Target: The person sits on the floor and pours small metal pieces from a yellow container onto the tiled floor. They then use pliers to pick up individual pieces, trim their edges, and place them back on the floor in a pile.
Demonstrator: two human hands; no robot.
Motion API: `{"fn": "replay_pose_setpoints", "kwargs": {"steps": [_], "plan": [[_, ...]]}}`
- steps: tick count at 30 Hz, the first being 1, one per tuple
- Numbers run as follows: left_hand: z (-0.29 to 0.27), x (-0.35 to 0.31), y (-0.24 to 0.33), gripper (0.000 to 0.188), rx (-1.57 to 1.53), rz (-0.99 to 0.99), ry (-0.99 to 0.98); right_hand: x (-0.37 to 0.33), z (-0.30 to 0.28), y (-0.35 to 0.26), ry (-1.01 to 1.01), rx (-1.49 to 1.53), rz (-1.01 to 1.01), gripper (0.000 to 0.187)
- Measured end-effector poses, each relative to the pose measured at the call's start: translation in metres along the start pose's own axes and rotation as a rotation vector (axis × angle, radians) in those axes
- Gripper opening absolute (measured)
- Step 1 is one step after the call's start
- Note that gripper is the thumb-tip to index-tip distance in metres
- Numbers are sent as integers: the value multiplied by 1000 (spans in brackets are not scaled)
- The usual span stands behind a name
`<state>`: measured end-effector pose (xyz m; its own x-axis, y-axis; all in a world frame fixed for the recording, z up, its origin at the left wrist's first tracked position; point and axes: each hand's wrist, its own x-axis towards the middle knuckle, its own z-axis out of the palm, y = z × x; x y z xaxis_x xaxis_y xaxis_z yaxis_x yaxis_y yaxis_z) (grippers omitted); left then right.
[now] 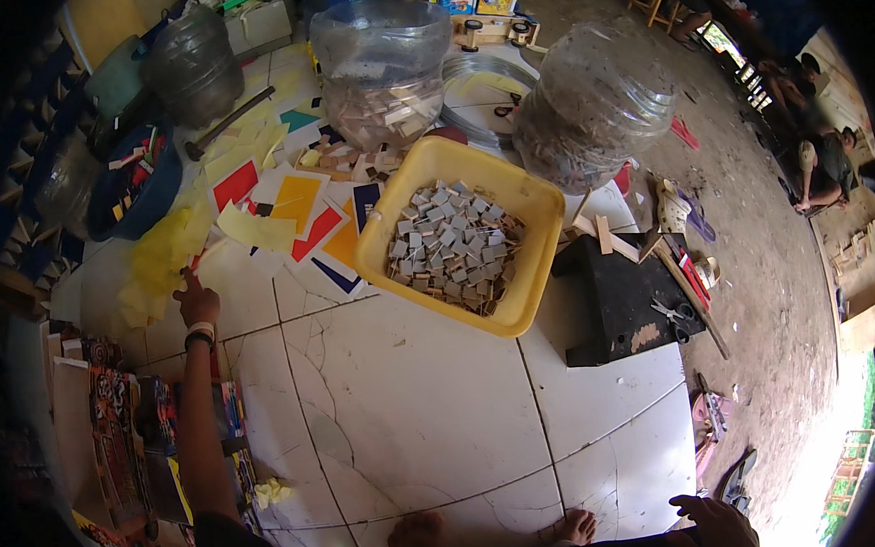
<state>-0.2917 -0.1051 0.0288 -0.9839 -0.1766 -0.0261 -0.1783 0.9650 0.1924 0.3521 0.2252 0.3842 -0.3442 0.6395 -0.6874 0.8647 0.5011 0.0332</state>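
Observation:
My left hand [197, 302] reaches out at the left, its fingers stretched and apart at the edge of crumpled yellow tissue paper [161, 260]. A small red piece lies just past the fingertips; whether they touch it I cannot tell. At the lower right my right hand [715, 525] rests near my leg, fingers loosely out, with nothing seen in it. Between and beyond my hands stands a yellow plastic basin [542, 257] holding many small grey-topped pieces [452, 237]. Coloured paper sheets [298, 204] in red, orange and blue lie left of the basin.
Clear plastic tubs [384, 51] with wood bits stand at the back beside a wire coil [481, 75]. A hammer [230, 123] lies near a blue bucket [138, 207]. Scissors [672, 314] rest on a black stool [610, 308]. Printed boxes [117, 443] sit left; people [827, 169] sit far right.

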Motion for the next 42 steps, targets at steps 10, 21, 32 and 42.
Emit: {"fn": "replay_pose_setpoints", "kwargs": {"steps": [10, 21, 32, 42], "plan": [[-6, 42, 96, 76, -343, 379, 760, -2, 0, 5, 43, 36, -40, 43], [12, -105, 210, 62, -231, 862, 452, -17, 1, -17, -44, -135, -130, 45], [-19, -361, 207, 58, -343, 1619, -246, -61, 11, 35, -123, 0, -363, 49], [-27, -342, 170, 33, -217, 1573, -229, 56, 22, 259, 157, 314, 273, 47]]}}
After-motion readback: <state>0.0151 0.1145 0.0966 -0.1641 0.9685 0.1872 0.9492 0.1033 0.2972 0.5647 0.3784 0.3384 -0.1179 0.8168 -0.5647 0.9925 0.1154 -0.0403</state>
